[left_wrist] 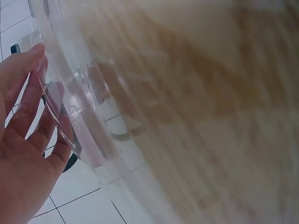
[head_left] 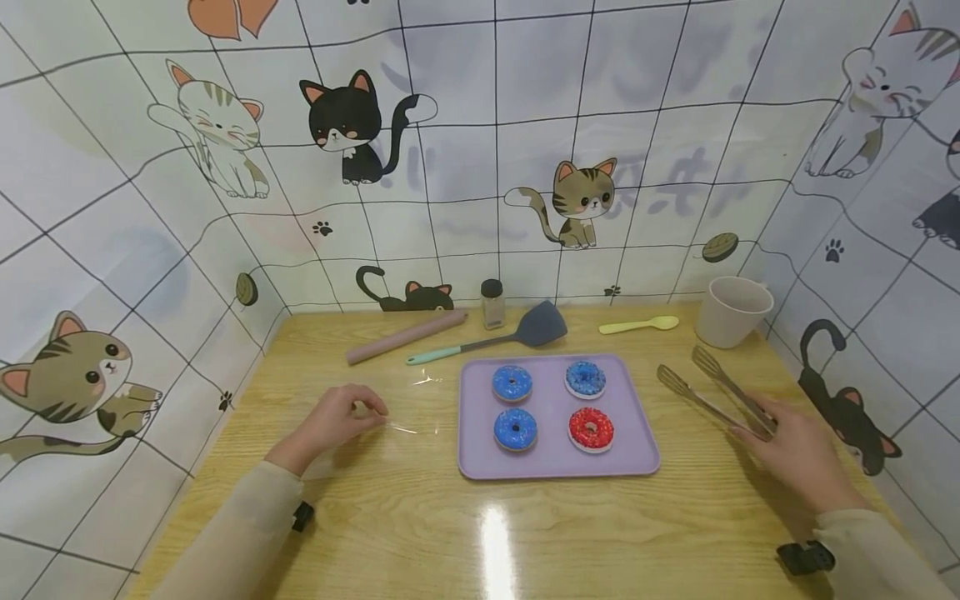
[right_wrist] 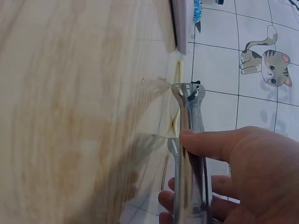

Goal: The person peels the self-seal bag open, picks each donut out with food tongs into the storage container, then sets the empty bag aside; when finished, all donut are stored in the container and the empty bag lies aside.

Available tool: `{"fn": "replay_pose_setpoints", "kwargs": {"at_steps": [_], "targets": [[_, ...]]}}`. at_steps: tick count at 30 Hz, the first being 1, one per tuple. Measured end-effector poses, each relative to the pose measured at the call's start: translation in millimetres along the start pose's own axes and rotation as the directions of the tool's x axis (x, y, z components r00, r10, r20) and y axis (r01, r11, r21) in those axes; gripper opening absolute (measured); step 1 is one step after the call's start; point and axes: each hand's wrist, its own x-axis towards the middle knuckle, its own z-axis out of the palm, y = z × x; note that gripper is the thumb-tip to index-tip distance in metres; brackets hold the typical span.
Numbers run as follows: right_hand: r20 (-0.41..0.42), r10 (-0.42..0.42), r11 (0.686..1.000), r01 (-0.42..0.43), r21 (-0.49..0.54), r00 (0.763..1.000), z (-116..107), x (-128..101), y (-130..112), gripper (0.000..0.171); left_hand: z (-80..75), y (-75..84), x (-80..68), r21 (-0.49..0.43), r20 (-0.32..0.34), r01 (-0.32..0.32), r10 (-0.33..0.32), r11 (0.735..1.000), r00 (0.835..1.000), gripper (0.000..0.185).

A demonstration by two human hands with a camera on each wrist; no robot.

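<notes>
The metal kitchen tongs (head_left: 712, 392) lie on the right side of the pale wooden table (head_left: 405, 517), just beside the lilac rectangular tray (head_left: 637, 454), and the right hand (head_left: 798, 454) grasps their handle end. The right wrist view shows what the head view does not: the thumb lies across the tongs (right_wrist: 190, 154) and fingers curl beneath them. The left hand (head_left: 333, 417) pinches the edge of a clear plastic sheet (head_left: 412, 408) lying flat on the table; only the left wrist view shows the fingers (left_wrist: 28, 102) spread against the transparent plastic (left_wrist: 79, 93). On the tray sit four iced doughnuts: three blue (head_left: 512, 382) and one red (head_left: 591, 428). Behind it lie one grey spatula (head_left: 517, 335), one brown rolling pin (head_left: 405, 337), one small black-capped jar (head_left: 492, 303), one yellow spoon (head_left: 639, 325) and one cream cup (head_left: 731, 311).
</notes>
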Motion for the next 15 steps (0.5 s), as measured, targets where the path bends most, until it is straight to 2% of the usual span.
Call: {"fn": "replay_pose_setpoints", "kwargs": {"at_steps": [4, 11, 15], "targets": [[0.039, 0.019, 1.000, -0.018, -0.019, 0.999, -1.2, -1.0, -0.8, 0.079, 1.6, 0.3, 0.5, 0.008, 0.016, -0.004, 0.004, 1.000, 1.000, 0.008], [0.175, 0.072, 0.996, -0.062, -0.059, 0.982, -3.7, 1.7, -6.1, 0.094, 1.6, 1.9, 0.9, 0.016, 0.022, -0.013, 0.013, 1.000, 1.000, 0.011], [0.187, 0.092, 0.995, -0.082, -0.061, 0.978, -4.1, 1.6, -8.7, 0.114, 1.1, 4.4, 0.6, 0.009, 0.027, -0.008, 0.008, 1.000, 1.000, 0.013]]}}
